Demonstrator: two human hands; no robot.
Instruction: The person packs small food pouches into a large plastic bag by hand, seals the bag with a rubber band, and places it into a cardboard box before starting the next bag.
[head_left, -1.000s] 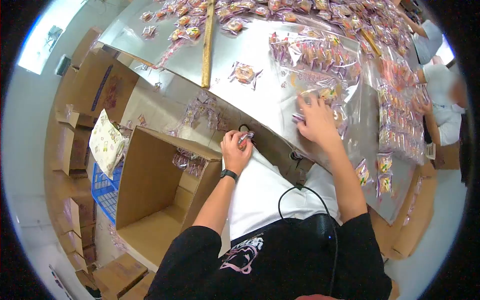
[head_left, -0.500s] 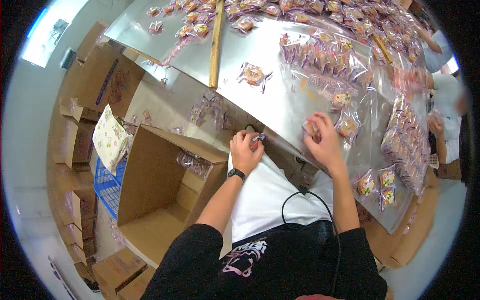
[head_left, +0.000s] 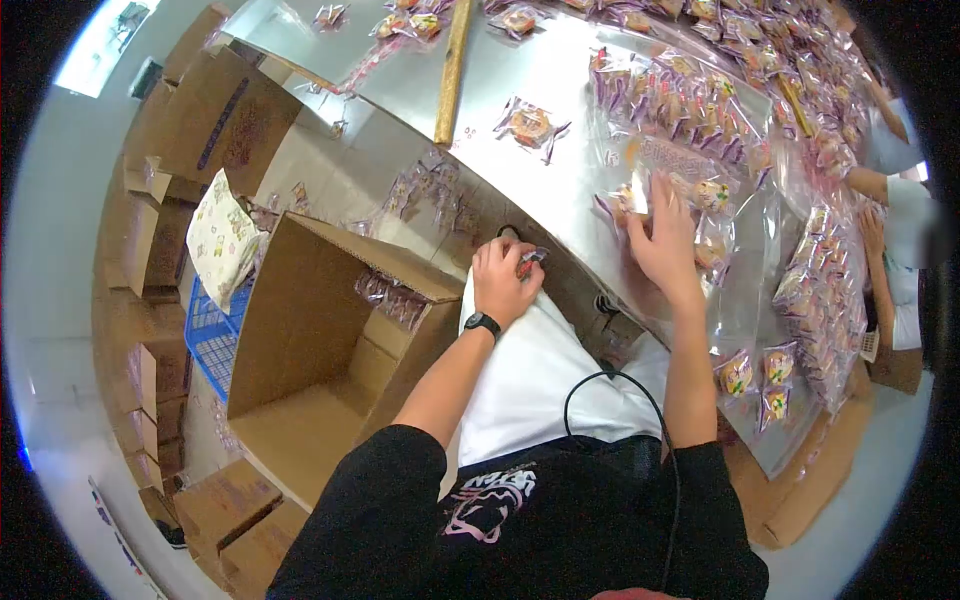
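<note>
My left hand [head_left: 505, 280] rests on my white-trousered thigh, fingers closed round a small wrapped packet [head_left: 530, 264] with red showing; most of it is hidden. Over the metal table [head_left: 500, 190], my right hand [head_left: 665, 245] has thumb and fingers at a clear-wrapped cookie [head_left: 628, 203], partly covered by the hand. Beneath and beside it lies a large clear plastic bag [head_left: 740, 290]. More wrapped cookies touch or border the right hand, one at the wrist side [head_left: 712, 248]. A row of packed cookies [head_left: 670, 100] lies just beyond.
An open cardboard box [head_left: 300, 350] stands at my left, by a blue crate [head_left: 212, 345] holding a patterned cushion [head_left: 222, 240]. A wooden strip [head_left: 455, 75] divides the table. Heaped cookies [head_left: 740, 30] fill its far side. Another person's arm [head_left: 880, 270] is at the right.
My right hand has moved away from the table edge, farther over the plastic bag, with the wrapped cookie at its fingers. My left hand stays on the thigh, and the view has shifted slightly.
</note>
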